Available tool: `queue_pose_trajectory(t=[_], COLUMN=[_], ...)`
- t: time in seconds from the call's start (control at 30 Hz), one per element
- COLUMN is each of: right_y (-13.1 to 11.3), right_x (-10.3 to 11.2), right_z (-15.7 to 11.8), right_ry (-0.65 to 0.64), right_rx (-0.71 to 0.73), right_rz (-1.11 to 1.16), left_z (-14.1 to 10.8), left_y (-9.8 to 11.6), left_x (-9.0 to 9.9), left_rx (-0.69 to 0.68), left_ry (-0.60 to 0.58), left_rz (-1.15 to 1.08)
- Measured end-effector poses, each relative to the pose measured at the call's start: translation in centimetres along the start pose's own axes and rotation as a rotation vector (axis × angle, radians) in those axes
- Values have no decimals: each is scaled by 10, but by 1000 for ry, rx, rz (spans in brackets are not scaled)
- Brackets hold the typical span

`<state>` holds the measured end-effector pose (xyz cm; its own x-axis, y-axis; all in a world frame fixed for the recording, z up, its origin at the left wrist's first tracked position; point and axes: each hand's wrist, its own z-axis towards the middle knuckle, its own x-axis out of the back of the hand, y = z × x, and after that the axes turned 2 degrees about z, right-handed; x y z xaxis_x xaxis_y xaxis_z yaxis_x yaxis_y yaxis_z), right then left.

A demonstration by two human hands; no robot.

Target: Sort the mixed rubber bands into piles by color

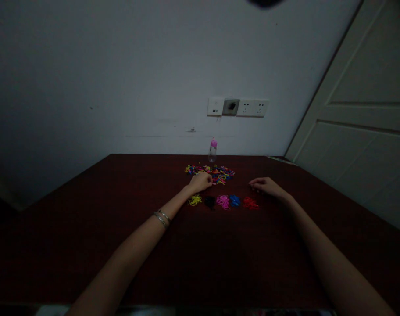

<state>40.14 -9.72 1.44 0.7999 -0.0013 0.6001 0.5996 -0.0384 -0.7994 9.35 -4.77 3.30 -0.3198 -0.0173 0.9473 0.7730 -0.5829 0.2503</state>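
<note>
My left hand [201,181] is at the near edge of a spread of mixed-colour bands [224,172], its fingers closed together; what they hold, if anything, is too small to make out. Nearer to me lie separate small piles in a row: yellow [195,200], black [210,202], pink [223,201], blue [234,200] and red [250,203]. My right hand [265,185] rests over the table just beyond the red pile and to its right, fingers bent; whether anything is between the fingertips cannot be seen.
A clear bottle with a pink cap [212,151] stands behind the mixed bands, near the wall. Sockets and switches [237,107] are on the wall above the dark red table [200,263]. A pale panelled door [361,109] is on the right.
</note>
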Motion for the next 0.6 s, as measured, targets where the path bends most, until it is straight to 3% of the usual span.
queue_pose_trajectory(t=[0.6], right_y=[6], right_x=[0], right_z=[5], right_ry=[3], right_rx=[1], right_rz=[18], left_z=[11], left_y=[-14], left_x=[-6], left_rx=[-10], left_ry=[-44], left_rz=[-214])
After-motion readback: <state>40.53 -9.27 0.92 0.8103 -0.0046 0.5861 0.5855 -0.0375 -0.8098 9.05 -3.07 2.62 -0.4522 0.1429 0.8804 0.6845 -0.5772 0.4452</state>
